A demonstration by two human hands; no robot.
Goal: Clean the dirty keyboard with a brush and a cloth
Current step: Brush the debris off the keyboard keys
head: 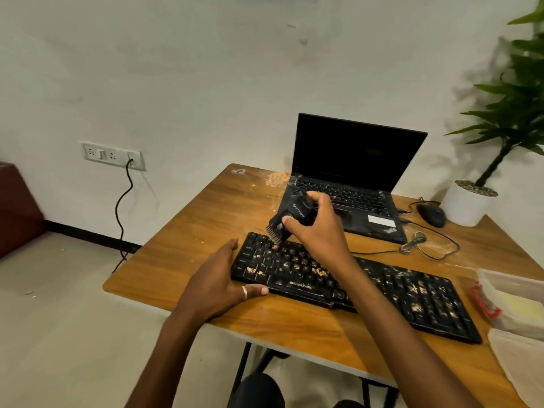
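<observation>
A black keyboard (382,287) strewn with pale crumbs lies slantwise on the wooden table (206,219). My right hand (318,228) grips a black brush (290,217), whose bristles point down at the keyboard's upper left keys. At the keyboard's left end my left hand (219,278) is held with straight fingers, its thumb pressing on the front edge. No cloth is plainly visible.
An open black laptop (350,172) stands behind the keyboard, with crumbs on the table to its left. A mouse (431,214) and its cable lie at the right, beside a potted plant (471,201). Clear plastic containers (512,301) occupy the table's right edge.
</observation>
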